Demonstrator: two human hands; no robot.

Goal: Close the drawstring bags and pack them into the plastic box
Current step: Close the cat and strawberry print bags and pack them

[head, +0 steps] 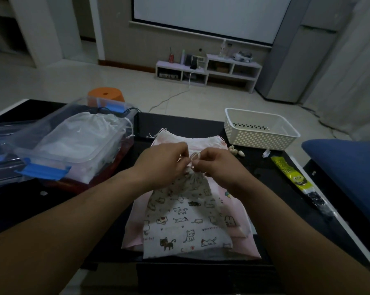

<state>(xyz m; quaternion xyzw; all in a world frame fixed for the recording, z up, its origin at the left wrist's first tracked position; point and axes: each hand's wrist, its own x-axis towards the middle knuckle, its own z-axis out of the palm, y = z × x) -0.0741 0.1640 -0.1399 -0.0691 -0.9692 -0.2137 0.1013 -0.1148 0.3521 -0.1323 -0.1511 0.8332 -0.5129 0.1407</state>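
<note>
Both hands, left hand (162,160) and right hand (217,165), pinch the white cord (194,156) at the gathered neck of a cat-print cloth bag (186,218) lying atop pink bags (133,235) on the black table (265,184). Left of it, a clear plastic box (77,154) holds white bags (88,122).

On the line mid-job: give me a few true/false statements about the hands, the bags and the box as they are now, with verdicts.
1. The left hand and the right hand both pinch the cord at the neck of the cat-print bag. True.
2. The cat-print bag lies inside the plastic box. False: it lies on the pink bags on the table, to the right of the box.
3. The plastic box holds a white bag. True.
4. The white basket is full of bags. False: no bag shows in it.
</note>
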